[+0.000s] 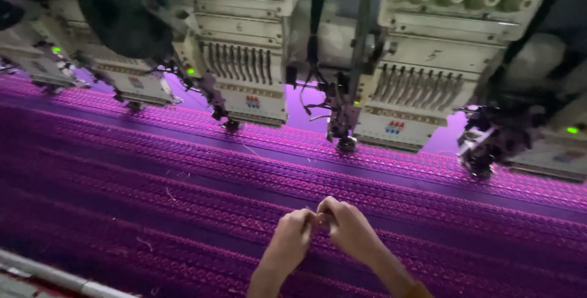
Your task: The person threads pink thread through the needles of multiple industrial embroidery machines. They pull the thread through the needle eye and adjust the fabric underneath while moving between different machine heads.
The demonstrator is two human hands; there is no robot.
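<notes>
My left hand (292, 232) and my right hand (348, 226) meet fingertip to fingertip just above a wide purple cloth (153, 176) stitched with rows of pink embroidery. The fingers of both hands are pinched together at one spot, apparently on a thin thread or small item too small to make out. The hands hover over the near middle of the cloth, well short of the machine heads.
A row of cream embroidery machine heads (244, 59) (428, 59) hangs along the far edge of the cloth, with needle bars (345, 142) close to the fabric and green lamps lit. A pale metal rail (55, 276) runs along the near left corner.
</notes>
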